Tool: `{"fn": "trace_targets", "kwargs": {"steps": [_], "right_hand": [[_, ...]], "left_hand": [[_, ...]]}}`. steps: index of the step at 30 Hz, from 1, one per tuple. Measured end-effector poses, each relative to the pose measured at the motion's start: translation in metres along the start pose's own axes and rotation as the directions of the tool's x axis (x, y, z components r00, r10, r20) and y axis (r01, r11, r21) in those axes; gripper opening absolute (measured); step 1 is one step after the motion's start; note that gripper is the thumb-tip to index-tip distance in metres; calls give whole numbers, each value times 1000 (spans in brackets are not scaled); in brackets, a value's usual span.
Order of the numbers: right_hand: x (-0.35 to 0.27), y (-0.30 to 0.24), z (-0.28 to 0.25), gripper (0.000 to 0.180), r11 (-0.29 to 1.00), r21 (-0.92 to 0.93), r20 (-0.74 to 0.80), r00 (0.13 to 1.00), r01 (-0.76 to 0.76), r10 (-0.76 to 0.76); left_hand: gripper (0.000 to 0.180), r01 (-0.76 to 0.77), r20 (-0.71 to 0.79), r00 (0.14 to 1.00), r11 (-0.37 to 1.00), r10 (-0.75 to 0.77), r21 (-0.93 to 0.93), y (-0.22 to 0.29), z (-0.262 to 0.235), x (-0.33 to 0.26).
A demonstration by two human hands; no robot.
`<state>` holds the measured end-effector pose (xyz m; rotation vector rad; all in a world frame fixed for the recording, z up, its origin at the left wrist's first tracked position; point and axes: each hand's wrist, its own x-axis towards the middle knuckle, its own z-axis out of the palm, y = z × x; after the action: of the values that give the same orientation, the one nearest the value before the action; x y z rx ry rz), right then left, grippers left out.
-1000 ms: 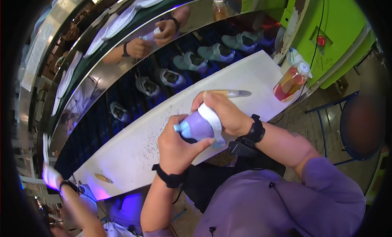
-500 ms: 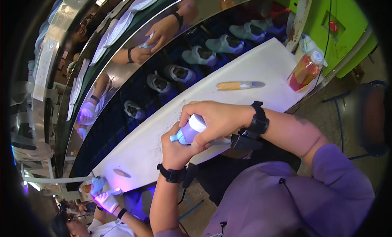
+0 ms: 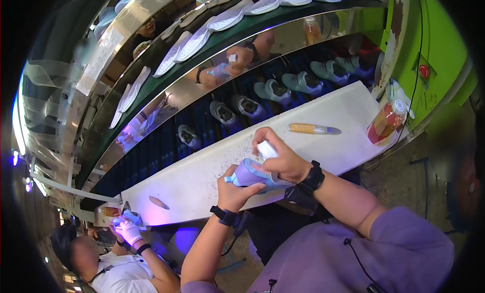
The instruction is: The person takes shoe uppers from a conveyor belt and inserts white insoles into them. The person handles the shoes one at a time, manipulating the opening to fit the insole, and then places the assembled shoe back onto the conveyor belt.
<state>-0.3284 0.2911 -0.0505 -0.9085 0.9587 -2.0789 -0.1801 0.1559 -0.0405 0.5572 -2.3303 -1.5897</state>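
My left hand (image 3: pixel 233 193) is closed around a lavender shoe (image 3: pixel 247 173) with a light blue heel tab, held above the front of the white table. Between the fingers and thumb of my right hand (image 3: pixel 287 164) is a small white block (image 3: pixel 266 150), a rubber or a sponge; which one I cannot tell. The block is just over the shoe's upper edge; whether it touches the shoe is unclear. Part of the shoe is hidden behind my right hand and wrist. Beyond my hands, a knife (image 3: pixel 305 129) with a tan wrapped handle lies on the table.
Several shoes (image 3: pixel 273 91) stand along the dark conveyor behind the white table (image 3: pixel 338 111). Pale soles (image 3: pixel 230 21) line a shelf above. A bottle of reddish drink (image 3: pixel 386 122) stands at the right end. At left are a second small blade (image 3: pixel 159 202) and a gloved co-worker (image 3: pixel 126 273).
The white block has lifted away from the shoe's heel area, and my right hand has risen with it. More of the lavender shoe shows now. The whole view has shifted.
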Motion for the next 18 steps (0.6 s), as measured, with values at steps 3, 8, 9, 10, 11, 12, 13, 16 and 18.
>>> {"fn": "trace_targets", "kwargs": {"steps": [3,8,9,10,11,12,13,16,18], "right_hand": [[0,-26,6,58,975,-199,91,989,-97,117],[-3,-50,-29,57,921,-358,110,972,-154,205],[-4,-51,-33,54,934,-309,72,974,-181,213],[-2,-52,-34,51,944,-258,33,974,-206,222],[0,-50,-35,49,952,-206,2,972,-228,233],[-1,-46,-38,50,937,-290,-8,979,-198,204],[-2,-46,-38,51,934,-304,-24,982,-188,189],[2,-37,-39,53,940,-300,-13,986,-165,169],[-5,-37,-26,54,943,-310,15,991,-123,134]], "left_hand": [[52,-61,11,998,969,61,241,27,12,10],[56,-198,129,980,845,154,496,66,40,36],[56,-212,133,977,818,167,534,73,44,37],[55,-227,138,974,790,180,569,80,48,37],[54,-236,137,972,760,193,606,81,50,39],[54,-290,127,955,763,267,578,77,52,41],[54,-291,123,955,764,271,576,74,54,43],[59,-330,74,935,770,348,546,60,51,46],[59,-343,66,935,837,349,427,40,43,41]]}}
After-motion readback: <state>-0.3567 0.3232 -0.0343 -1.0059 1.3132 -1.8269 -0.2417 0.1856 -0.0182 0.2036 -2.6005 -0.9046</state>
